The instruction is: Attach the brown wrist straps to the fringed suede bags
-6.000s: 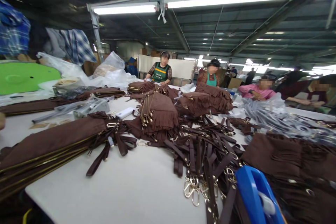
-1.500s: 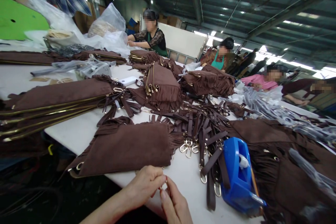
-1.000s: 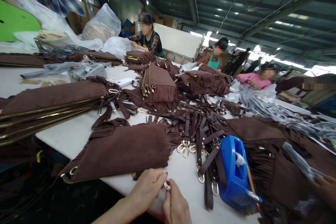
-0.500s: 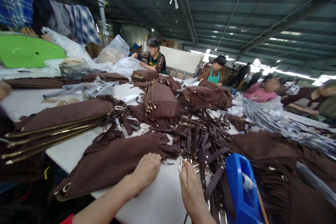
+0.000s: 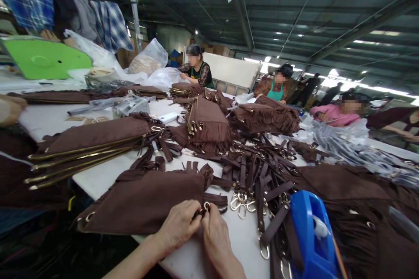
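Observation:
A brown fringed bag (image 5: 147,200) lies flat on the white table in front of me. At its right corner my left hand (image 5: 181,222) is closed on the bag's edge, thumb and fingers pinched. My right hand (image 5: 216,231) touches the left one and pinches a brown strap (image 5: 218,200), whose gold clasp (image 5: 206,205) shows above the fingertips. Whether the clasp is hooked to the bag is hidden by the fingers. Right of my hands lies a pile of brown straps (image 5: 258,174) with gold clasps.
Stacked brown bags (image 5: 98,135) stand at the left, with more fringed bags (image 5: 209,122) farther back. A blue plastic holder (image 5: 307,231) is at the right. Across the table (image 5: 114,174) several people work. Another person's hand (image 5: 11,109) shows at the far left.
My right hand has moved left from the clasps beside the strap pile to my left hand, bringing a strap with it. The view has shifted slightly.

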The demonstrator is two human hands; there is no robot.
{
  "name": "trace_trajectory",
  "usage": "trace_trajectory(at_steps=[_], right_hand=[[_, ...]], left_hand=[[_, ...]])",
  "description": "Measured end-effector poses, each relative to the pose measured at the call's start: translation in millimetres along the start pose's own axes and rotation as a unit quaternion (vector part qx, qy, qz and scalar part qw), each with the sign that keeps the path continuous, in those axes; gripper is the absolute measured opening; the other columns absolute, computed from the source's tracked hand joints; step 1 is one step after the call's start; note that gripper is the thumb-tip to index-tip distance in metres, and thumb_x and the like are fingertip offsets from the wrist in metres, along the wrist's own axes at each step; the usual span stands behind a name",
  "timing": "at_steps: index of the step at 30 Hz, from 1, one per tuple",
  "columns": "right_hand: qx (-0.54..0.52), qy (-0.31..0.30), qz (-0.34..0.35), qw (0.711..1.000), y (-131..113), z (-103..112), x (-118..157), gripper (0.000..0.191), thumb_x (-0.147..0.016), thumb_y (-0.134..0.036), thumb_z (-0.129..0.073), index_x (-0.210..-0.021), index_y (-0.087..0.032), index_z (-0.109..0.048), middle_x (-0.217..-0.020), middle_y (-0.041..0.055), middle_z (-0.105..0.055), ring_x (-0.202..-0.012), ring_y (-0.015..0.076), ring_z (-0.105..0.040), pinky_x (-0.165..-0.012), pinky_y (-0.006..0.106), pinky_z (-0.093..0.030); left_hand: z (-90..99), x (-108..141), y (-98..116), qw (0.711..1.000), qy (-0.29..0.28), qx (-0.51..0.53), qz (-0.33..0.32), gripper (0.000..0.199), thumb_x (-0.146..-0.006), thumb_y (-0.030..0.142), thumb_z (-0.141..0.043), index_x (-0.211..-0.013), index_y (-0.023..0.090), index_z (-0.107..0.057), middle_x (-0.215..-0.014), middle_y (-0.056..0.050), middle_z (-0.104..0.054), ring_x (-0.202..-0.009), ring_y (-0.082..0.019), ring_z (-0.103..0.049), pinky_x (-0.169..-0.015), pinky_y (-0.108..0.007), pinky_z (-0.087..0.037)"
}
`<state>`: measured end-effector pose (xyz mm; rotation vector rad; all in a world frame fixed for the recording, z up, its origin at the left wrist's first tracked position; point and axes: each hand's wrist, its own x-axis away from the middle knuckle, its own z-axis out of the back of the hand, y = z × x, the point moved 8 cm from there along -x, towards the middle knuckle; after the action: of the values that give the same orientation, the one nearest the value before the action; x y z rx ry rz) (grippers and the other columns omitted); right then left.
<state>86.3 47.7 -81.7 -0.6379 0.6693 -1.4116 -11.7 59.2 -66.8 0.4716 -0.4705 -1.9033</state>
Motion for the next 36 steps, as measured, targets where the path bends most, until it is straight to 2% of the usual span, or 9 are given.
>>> trace_trajectory(at_steps=[4, 8, 15, 21, 24, 29, 36], right_hand=[[0.016, -0.007, 0.020, 1.000, -4.1, 0.9, -3.3, 0.028, -0.083, -0.025, -0.027, -0.096, -0.015, -0.050, -0.083, 0.0102, -0.065, -0.071, 0.0219, -0.061, -0.064, 0.032, -0.044], [0.021, 0.001, 0.053, 0.998, -5.2, 1.1, -2.7, 0.027, -0.084, -0.024, -0.028, -0.098, -0.016, -0.050, -0.080, 0.0082, -0.065, -0.069, 0.0197, -0.062, -0.061, 0.028, -0.043], [0.080, 0.016, 0.091, 0.992, -9.6, -4.4, 2.5, 0.024, -0.085, -0.022, -0.027, -0.095, -0.017, -0.048, -0.082, 0.0083, -0.064, -0.070, 0.0197, -0.062, -0.060, 0.028, -0.044], [0.104, 0.024, 0.037, 0.994, -3.2, -3.9, -0.8, 0.028, -0.083, -0.017, -0.026, -0.098, -0.014, -0.050, -0.082, 0.0092, -0.065, -0.070, 0.0202, -0.063, -0.058, 0.028, -0.043], [0.125, 0.029, 0.051, 0.990, -6.3, -4.5, -1.9, 0.027, -0.082, -0.016, -0.027, -0.095, -0.014, -0.051, -0.078, 0.0091, -0.065, -0.066, 0.0208, -0.063, -0.055, 0.028, -0.041], [0.178, 0.031, 0.085, 0.980, -10.8, -10.2, 0.7, 0.026, -0.082, -0.014, -0.029, -0.099, -0.012, -0.049, -0.082, 0.0117, -0.063, -0.069, 0.0218, -0.062, -0.058, 0.030, -0.043], [0.134, -0.021, 0.076, 0.988, 10.9, -13.2, 15.9, 0.033, -0.085, -0.020, -0.024, -0.106, -0.013, -0.048, -0.087, 0.0100, -0.066, -0.075, 0.0211, -0.064, -0.062, 0.028, -0.044]], left_hand=[[0.2, -0.3, 1.6, 1.000, 0.000, 0.000, -0.011, 0.017, -0.079, 0.016, -0.036, -0.072, 0.019, -0.050, -0.074, -0.001, -0.057, -0.071, -0.015, -0.050, -0.066, -0.026, -0.037], [-0.7, -1.4, -2.7, 1.000, 0.009, 0.012, 0.009, 0.019, -0.079, 0.016, -0.036, -0.067, 0.019, -0.049, -0.070, -0.001, -0.056, -0.069, -0.015, -0.050, -0.063, -0.026, -0.035], [-4.5, -5.5, -7.9, 0.999, 0.012, 0.016, 0.029, 0.021, -0.080, 0.015, -0.035, -0.065, 0.018, -0.049, -0.069, -0.001, -0.056, -0.068, -0.015, -0.051, -0.064, -0.027, -0.035], [-3.7, -3.0, -8.2, 0.999, 0.018, 0.026, 0.025, 0.021, -0.080, 0.015, -0.035, -0.069, 0.018, -0.053, -0.073, -0.002, -0.059, -0.071, -0.015, -0.053, -0.066, -0.027, -0.036], [-3.2, -1.9, -8.5, 0.999, 0.021, 0.034, 0.024, 0.021, -0.080, 0.016, -0.036, -0.070, 0.018, -0.055, -0.073, -0.002, -0.060, -0.071, -0.015, -0.053, -0.067, -0.026, -0.037], [-1.4, -4.1, -11.3, 0.998, 0.025, 0.044, 0.037, 0.022, -0.080, 0.017, -0.035, -0.066, 0.018, -0.052, -0.070, -0.002, -0.059, -0.069, -0.015, -0.053, -0.066, -0.026, -0.038], [-1.9, -4.5, -7.9, 0.998, 0.012, 0.043, 0.038, 0.017, -0.077, 0.015, -0.041, -0.072, 0.018, -0.057, -0.074, -0.002, -0.061, -0.073, -0.015, -0.054, -0.070, -0.026, -0.040]])
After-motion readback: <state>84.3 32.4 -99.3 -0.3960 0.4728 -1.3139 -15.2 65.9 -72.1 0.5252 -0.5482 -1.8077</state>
